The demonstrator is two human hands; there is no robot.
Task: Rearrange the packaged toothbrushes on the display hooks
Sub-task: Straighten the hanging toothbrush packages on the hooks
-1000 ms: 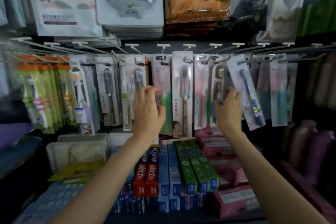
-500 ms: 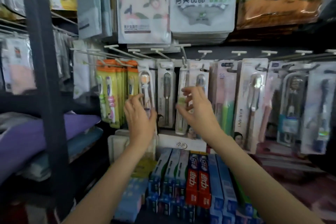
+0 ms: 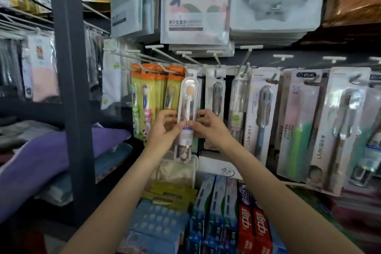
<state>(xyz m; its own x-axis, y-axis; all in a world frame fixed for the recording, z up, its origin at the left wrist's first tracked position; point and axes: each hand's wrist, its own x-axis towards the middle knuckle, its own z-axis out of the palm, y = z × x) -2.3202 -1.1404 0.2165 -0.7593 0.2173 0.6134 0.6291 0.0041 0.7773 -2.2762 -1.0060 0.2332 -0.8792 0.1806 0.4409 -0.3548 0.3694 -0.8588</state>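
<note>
Step in hand: squaring up the clear-cased toothbrush on its display hook, by my reading, so it hangs straight in the row.
Where it is: the case hangs upright from the hook, just right of the orange-carded children's brushes and just left of the grey-brush pack; its lower end sits above a white box on the shelf.
Left hand: fingers curled round the left edge of the case near its middle, thumb on the front (holding, not wide).
Right hand: fingers pinching the right edge at the same height, thumb tip meeting the label band.
Hook fit: whether the hang-hole is fully seated on the wire cannot be told; the top of the case is pale and blurred against the backing.
Doing it well: keep both grips level so the case does not twist, and guide it along the wire rather than pulling down, since the hole in thin plastic would likely tear.
Watch for: the neighbouring packs are close on both sides and could swing or snag if the case is turned.
Below: toothpaste boxes lie stacked under the forearms (anything dropped would land among them).
</note>
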